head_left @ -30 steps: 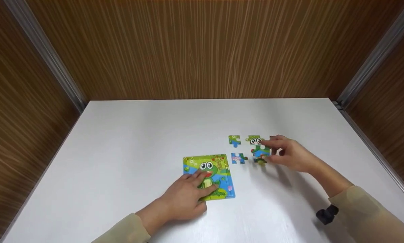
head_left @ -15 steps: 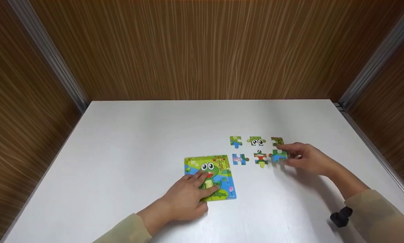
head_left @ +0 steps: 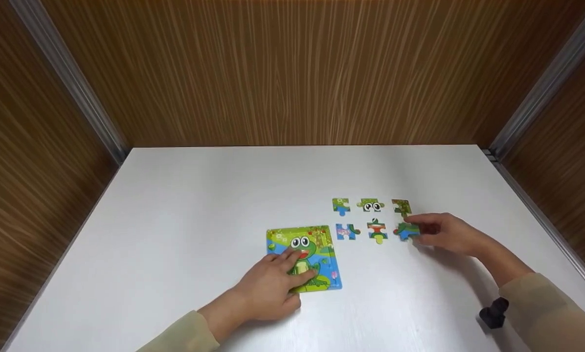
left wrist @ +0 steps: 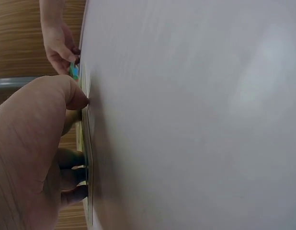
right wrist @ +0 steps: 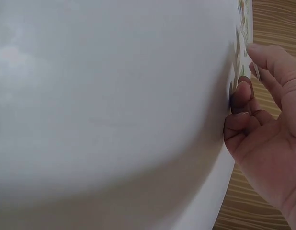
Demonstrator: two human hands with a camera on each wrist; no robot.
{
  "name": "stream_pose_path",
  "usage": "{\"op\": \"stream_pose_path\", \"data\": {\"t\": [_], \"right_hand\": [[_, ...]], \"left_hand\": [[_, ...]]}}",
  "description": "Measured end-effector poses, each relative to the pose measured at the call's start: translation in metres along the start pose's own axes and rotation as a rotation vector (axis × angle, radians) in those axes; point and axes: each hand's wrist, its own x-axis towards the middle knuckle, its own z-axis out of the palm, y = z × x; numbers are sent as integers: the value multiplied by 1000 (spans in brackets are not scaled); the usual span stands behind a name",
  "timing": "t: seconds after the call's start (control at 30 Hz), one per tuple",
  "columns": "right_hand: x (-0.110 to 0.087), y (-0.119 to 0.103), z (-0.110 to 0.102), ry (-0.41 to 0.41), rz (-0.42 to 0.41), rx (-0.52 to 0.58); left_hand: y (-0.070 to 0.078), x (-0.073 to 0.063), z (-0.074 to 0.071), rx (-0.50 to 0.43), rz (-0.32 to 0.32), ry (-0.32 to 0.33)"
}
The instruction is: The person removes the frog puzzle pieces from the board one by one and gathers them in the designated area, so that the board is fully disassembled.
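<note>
In the head view my left hand [head_left: 273, 283] rests flat with spread fingers on a square frog puzzle board [head_left: 324, 264], covering its lower left part. My right hand [head_left: 449, 234] pinches a blue-and-green puzzle piece [head_left: 408, 231] between thumb and index finger, at the right end of the front row. Beside that piece lie the frog-mouth piece [head_left: 377, 228] and a blue piece with a pink flower [head_left: 345, 231]. Behind them is a row with a green-and-blue corner piece [head_left: 341, 205], the frog-eyes piece [head_left: 371, 206] and a dark green corner piece [head_left: 400, 206].
The white tabletop [head_left: 199, 205] spreads around the board and pieces. Brown wood-grain panels [head_left: 292, 73] stand at the back and both sides. A small black object [head_left: 494, 313] sits at the right sleeve [head_left: 542, 303].
The right hand has carried its puzzle piece rightward from over the frog-mouth piece and lowered it to the front row's right end, uncovering the other pieces. The left hand stays on the board.
</note>
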Motion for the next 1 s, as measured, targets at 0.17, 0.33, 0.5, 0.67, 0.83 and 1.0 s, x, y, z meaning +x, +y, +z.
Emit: {"op": "stream_pose_path", "data": {"t": [0.17, 0.33, 0.5, 0.67, 0.83, 1.0], "right_hand": [[1, 0, -1, 0, 14, -26], [1, 2, -3, 2, 18, -55], [0, 6, -3, 16, 35, -72], [0, 9, 0, 34, 50, -61], [-1, 10, 2, 44, 63, -65], [-2, 9, 2, 45, 68, -54]], "left_hand": [[0, 0, 1, 2, 4, 10], [0, 0, 3, -3, 16, 36], [0, 0, 3, -6, 15, 35], [0, -1, 2, -14, 12, 33], [0, -1, 3, -18, 6, 19], [-2, 0, 3, -2, 6, 15]]}}
